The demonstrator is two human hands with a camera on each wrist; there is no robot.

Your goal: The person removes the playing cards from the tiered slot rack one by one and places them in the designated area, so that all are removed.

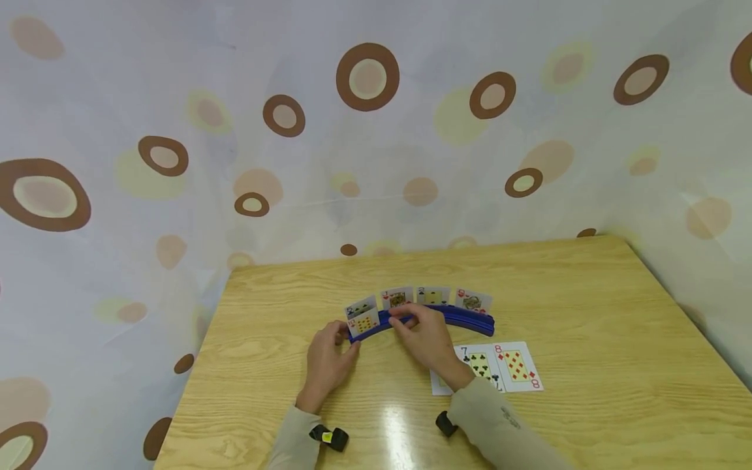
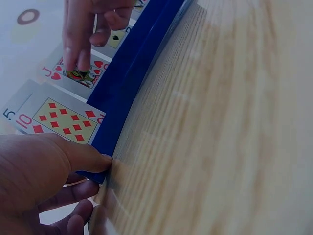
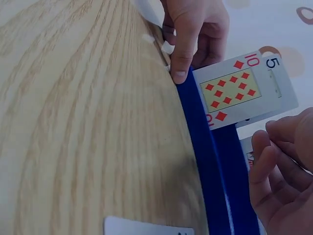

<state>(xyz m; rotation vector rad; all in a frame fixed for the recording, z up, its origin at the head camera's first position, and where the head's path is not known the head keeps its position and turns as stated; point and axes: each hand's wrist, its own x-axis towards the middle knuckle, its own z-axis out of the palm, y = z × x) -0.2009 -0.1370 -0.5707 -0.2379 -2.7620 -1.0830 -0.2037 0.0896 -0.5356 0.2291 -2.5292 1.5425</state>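
Note:
A curved blue card holder point(image 1: 464, 320) stands on the wooden table point(image 1: 587, 300) with several playing cards upright in it. My left hand point(image 1: 346, 339) pinches the holder's left end, its thumb point(image 2: 93, 157) on the front face beside the ten of diamonds point(image 2: 63, 120). Behind that ten a five shows partly. My right hand point(image 1: 405, 318) reaches over the holder's middle, and its fingertips point(image 2: 76, 56) pinch the top of the jack of hearts point(image 2: 85, 73). The right wrist view shows the left hand point(image 3: 181, 63), the ten of diamonds point(image 3: 230, 90) and the curled right hand point(image 3: 266, 142).
Flat on the table right of my right forearm lie a seven of clubs point(image 1: 480, 365) and an eight of diamonds point(image 1: 517, 365), over another card. A spotted curtain point(image 1: 364, 130) hangs behind and beside the table. The table's left edge is close to my left arm.

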